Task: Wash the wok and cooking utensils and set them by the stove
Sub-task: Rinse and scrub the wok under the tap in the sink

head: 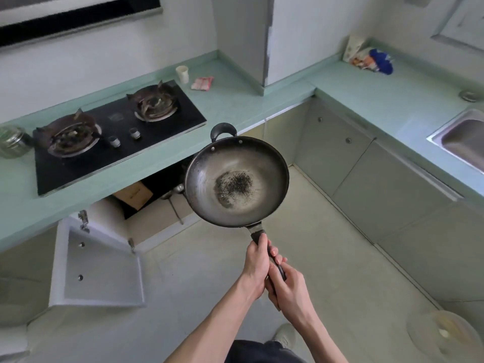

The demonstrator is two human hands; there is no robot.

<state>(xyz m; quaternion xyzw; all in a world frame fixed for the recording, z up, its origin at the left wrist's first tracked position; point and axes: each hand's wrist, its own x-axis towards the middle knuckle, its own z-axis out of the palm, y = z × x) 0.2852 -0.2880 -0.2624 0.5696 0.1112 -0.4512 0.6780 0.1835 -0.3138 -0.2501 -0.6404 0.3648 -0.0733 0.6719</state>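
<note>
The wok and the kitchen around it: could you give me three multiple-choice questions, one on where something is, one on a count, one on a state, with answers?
1. Where is the wok?
A. On a burner
B. In the sink
C. Held in the air above the floor

2. How many burners does the stove have?
A. Two
B. Three
C. Four

3. What state is the cupboard door below the stove in?
A. Closed
B. Open
C. Missing

Answers:
1. C, since the left hand and right hand both grip its long handle, with floor tiles showing beneath, away from the sink.
2. A, since two ring supports sit on the black glass top, each with a knob in front.
3. B, since the door swings outward, showing a cardboard box inside.
</note>
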